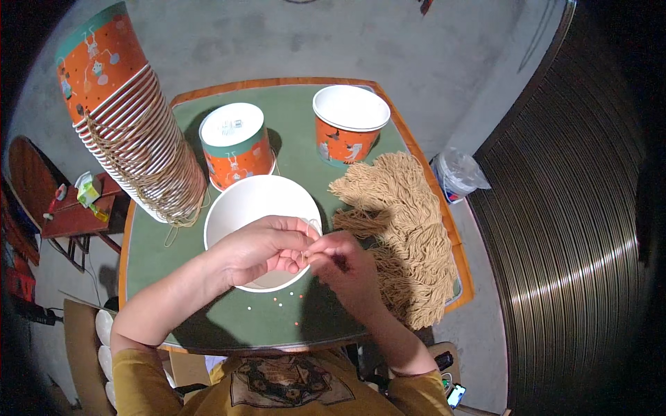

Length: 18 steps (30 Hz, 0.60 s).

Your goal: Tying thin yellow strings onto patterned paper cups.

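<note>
Both hands meet over the near rim of a white paper bucket (pixel 243 208) standing mouth up on the green table (pixel 149 249); its inside looks empty. The left hand (pixel 260 249) curls its fingers over that rim, while the right hand (pixel 343 263) pinches a thin tan string (pixel 311 225) there. Right of the bucket lies a heap of cords (pixel 406 236). Behind it stand an upturned bucket (pixel 236 145) and an open, empty bucket (pixel 349 125); to its left leans a stack of buckets (pixel 132 125).
</note>
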Each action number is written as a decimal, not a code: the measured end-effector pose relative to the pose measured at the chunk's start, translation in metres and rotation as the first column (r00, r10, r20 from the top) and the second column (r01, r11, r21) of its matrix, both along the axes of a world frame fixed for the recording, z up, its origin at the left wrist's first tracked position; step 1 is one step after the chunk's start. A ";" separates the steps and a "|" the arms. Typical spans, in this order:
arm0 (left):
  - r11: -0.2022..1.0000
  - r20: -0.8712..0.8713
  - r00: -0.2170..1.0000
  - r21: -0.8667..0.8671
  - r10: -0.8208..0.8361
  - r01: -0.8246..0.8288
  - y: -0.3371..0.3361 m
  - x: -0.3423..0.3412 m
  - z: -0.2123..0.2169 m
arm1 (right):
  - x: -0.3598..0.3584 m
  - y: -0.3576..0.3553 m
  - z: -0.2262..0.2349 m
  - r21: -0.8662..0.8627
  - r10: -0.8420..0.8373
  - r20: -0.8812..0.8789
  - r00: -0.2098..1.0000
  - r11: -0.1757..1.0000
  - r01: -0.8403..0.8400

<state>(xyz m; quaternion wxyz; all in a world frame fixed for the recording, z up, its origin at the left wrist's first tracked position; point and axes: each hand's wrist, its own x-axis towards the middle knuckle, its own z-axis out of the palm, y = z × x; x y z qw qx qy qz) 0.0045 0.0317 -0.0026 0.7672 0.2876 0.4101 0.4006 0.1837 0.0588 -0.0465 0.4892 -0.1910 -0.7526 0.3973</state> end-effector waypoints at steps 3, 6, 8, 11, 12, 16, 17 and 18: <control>0.999 -0.080 0.996 0.023 -0.040 0.042 0.002 -0.005 0.002 | 0.017 0.007 0.001 -0.595 0.064 -0.012 0.998 0.802 -0.059; 0.995 -0.172 0.984 0.072 -0.053 0.067 0.001 -0.004 0.006 | 0.026 0.021 -0.003 -0.661 0.117 -0.085 0.989 0.736 -0.144; 0.991 -0.244 0.968 0.109 -0.052 0.081 0.000 -0.003 0.006 | 0.029 0.026 -0.006 -0.668 0.078 -0.102 0.992 0.733 -0.126; 0.784 -0.806 0.535 0.496 0.254 0.374 -0.012 0.007 0.024 | 0.024 0.027 -0.003 -0.511 0.007 -0.064 0.998 0.858 -0.039; 0.783 -0.807 0.535 0.493 0.250 0.379 -0.012 0.009 0.026 | 0.022 0.026 0.001 -0.514 0.002 -0.065 0.998 0.857 -0.035; 0.578 -0.768 0.436 0.640 0.469 0.506 -0.013 0.011 0.025 | 0.019 0.027 0.004 -0.452 0.102 -0.027 0.994 0.886 -0.103; 0.527 -0.752 0.413 0.656 0.514 0.540 -0.012 0.012 0.027 | 0.020 0.027 0.003 -0.384 0.155 0.028 0.987 0.914 -0.133; 0.473 -0.732 0.392 0.668 0.558 0.574 -0.012 0.013 0.029 | 0.020 0.026 0.003 -0.385 0.152 0.028 0.988 0.914 -0.130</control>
